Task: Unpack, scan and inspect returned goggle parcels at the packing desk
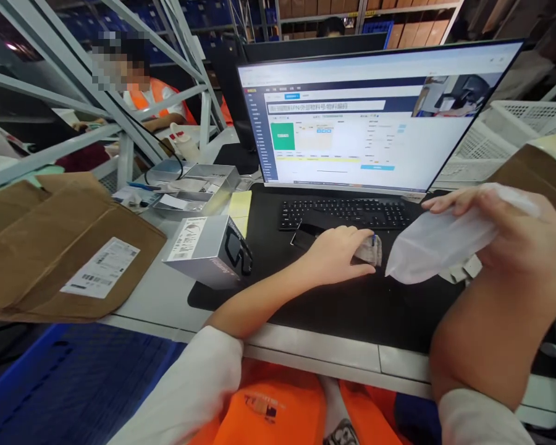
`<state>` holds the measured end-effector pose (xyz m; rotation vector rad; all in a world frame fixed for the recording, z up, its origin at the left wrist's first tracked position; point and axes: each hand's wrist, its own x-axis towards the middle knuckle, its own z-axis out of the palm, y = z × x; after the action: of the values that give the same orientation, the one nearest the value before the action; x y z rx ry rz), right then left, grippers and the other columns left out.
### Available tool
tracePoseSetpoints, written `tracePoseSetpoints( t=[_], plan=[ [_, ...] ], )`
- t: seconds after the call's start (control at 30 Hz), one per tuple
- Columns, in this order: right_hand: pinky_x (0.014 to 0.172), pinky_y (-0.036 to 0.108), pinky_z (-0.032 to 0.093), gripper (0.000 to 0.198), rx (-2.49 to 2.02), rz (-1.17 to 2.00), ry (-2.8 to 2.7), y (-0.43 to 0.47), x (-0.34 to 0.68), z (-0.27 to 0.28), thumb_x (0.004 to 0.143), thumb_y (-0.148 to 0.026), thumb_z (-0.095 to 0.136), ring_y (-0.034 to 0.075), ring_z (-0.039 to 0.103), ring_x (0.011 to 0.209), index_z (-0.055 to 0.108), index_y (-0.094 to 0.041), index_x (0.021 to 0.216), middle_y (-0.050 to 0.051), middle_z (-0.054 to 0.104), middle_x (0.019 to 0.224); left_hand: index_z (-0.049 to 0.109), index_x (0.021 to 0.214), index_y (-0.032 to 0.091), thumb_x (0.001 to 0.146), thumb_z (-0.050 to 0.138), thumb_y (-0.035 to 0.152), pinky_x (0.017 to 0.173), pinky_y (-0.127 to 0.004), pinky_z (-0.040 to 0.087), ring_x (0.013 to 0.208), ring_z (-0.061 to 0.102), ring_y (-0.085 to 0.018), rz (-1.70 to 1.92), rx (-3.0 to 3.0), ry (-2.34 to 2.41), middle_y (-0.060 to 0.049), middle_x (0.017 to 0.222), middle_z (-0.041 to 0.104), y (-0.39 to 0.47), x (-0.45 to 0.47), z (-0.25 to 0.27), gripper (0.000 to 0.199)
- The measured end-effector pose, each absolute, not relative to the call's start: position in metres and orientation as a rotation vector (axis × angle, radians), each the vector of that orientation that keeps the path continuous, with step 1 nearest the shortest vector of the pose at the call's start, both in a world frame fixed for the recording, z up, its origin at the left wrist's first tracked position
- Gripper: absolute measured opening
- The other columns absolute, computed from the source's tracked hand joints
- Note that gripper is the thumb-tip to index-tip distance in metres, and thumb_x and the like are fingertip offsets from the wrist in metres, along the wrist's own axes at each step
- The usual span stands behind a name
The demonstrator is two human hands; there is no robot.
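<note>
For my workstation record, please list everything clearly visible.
Monitor: one, black, back centre
Keyboard: one, black, before monitor
Desk mat: one, black, centre
Small packet: one, greyish, centre
Plastic bag: one, translucent white, right
Printed box: one, grey, left
Open tray: one, grey, left
Labelled carton: one, brown, far left
Near crate: one, blue, lower left
Baskets: several, white, right
Co-workers: at least two, background
Left hand: one, bare, at packet
Right hand: one, bare, holding bag

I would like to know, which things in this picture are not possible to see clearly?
In the head view:
- Small item: partly covered by the left hand.
- White wrapping: partly covered by the right hand.
- Label on the brown package: print too small to read.
- Blue crate: cut off by the left and bottom edges.
</note>
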<state>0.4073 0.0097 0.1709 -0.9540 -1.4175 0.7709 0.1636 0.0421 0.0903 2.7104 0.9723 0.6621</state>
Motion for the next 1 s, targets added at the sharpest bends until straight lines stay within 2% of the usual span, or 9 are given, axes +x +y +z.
tracePoseSetpoints(
  t=[0.1, 0.17, 0.23, 0.33, 0.5, 0.57, 0.7, 0.8, 1.0],
  plan=[
    [0.065, 0.039, 0.051, 0.045, -1.313, 0.848, -1.598, 0.011, 0.419, 0.166, 0.087, -0.066, 0.067, 0.03, 0.066, 0.08, 0.073, -0.022, 0.078, 0.012, 0.07, 0.087, 0.056, 0.139, 0.018, 0.089, 0.066, 0.058, 0.083, -0.039, 0.05, 0.093, 0.068, -0.027, 0.716, 2.62, 1.056, -0.009, 0.104, 0.073, 0.042, 0.17, 0.083, 0.065],
    [0.056, 0.036, 0.047, 0.059, -1.456, 0.884, -1.784, 0.017, 0.421, 0.16, 0.082, -0.077, 0.063, 0.028, 0.064, 0.072, 0.078, -0.02, 0.085, 0.013, 0.07, 0.086, 0.071, 0.11, 0.019, 0.095, 0.061, 0.05, 0.077, -0.035, 0.049, 0.084, 0.069, -0.023, 0.754, 2.6, 1.026, -0.006, 0.089, 0.074, 0.046, 0.17, 0.082, 0.037],
    [0.06, 0.035, 0.048, 0.064, -1.438, 0.907, -1.962, 0.023, 0.414, 0.154, 0.085, -0.079, 0.058, 0.026, 0.064, 0.074, 0.079, -0.02, 0.092, 0.011, 0.071, 0.088, 0.071, 0.085, 0.018, 0.099, 0.056, 0.041, 0.072, -0.031, 0.047, 0.077, 0.067, -0.019, 0.938, 2.499, 1.0, -0.004, 0.079, 0.071, 0.053, 0.163, 0.085, 0.031],
    [0.065, 0.033, 0.05, 0.057, -1.318, 0.847, -2.107, 0.025, 0.393, 0.15, 0.094, -0.071, 0.05, 0.024, 0.064, 0.076, 0.078, -0.022, 0.089, 0.006, 0.071, 0.087, 0.062, 0.076, 0.018, 0.099, 0.054, 0.04, 0.068, -0.027, 0.047, 0.071, 0.061, -0.015, 1.406, 2.162, 1.043, -0.001, 0.074, 0.064, 0.064, 0.141, 0.1, 0.033],
    [0.073, 0.034, 0.053, 0.04, -1.129, 0.616, -2.084, 0.011, 0.364, 0.153, 0.101, -0.055, 0.049, 0.024, 0.067, 0.083, 0.079, -0.028, 0.102, 0.004, 0.073, 0.098, 0.057, 0.079, 0.018, 0.1, 0.041, 0.031, 0.084, -0.032, 0.052, 0.097, 0.062, -0.02, 1.915, 1.84, 1.025, -0.009, 0.104, 0.061, 0.062, 0.095, 0.138, 0.029],
    [0.077, 0.033, 0.055, 0.032, -1.066, 0.559, -2.047, 0.004, 0.361, 0.155, 0.101, -0.05, 0.052, 0.023, 0.068, 0.086, 0.078, -0.032, 0.108, 0.002, 0.073, 0.103, 0.059, 0.078, 0.017, 0.098, 0.037, 0.026, 0.085, -0.033, 0.053, 0.099, 0.063, -0.021, 1.871, 1.882, 1.022, -0.01, 0.105, 0.063, 0.052, 0.083, 0.15, 0.031],
    [0.084, 0.031, 0.057, 0.028, -0.944, 0.464, -2.072, -0.009, 0.357, 0.158, 0.102, -0.038, 0.053, 0.022, 0.069, 0.1, 0.073, -0.038, 0.122, 0.0, 0.071, 0.116, 0.069, 0.077, 0.017, 0.091, 0.043, 0.02, 0.076, -0.031, 0.052, 0.079, 0.064, -0.019, 1.488, 2.02, 0.977, -0.005, 0.08, 0.069, 0.029, 0.075, 0.165, 0.03],
    [0.098, 0.033, 0.055, 0.037, -0.853, 0.489, -2.182, -0.014, 0.35, 0.157, 0.103, -0.032, 0.052, 0.022, 0.065, 0.117, 0.065, -0.039, 0.136, -0.001, 0.065, 0.13, 0.075, 0.086, 0.017, 0.094, 0.045, 0.021, 0.079, -0.03, 0.051, 0.082, 0.066, -0.018, 1.317, 2.046, 1.001, -0.004, 0.086, 0.074, 0.022, 0.081, 0.167, 0.032],
    [0.106, 0.04, 0.052, 0.039, -0.955, 0.541, -2.44, -0.007, 0.325, 0.147, 0.103, -0.033, 0.044, 0.026, 0.055, 0.132, 0.069, -0.027, 0.132, 0.005, 0.05, 0.149, 0.069, 0.082, 0.016, 0.104, 0.038, 0.031, 0.072, -0.025, 0.044, 0.074, 0.062, -0.013, 1.037, 2.22, 1.023, -0.001, 0.078, 0.069, 0.034, 0.095, 0.156, 0.041]
  ],
)
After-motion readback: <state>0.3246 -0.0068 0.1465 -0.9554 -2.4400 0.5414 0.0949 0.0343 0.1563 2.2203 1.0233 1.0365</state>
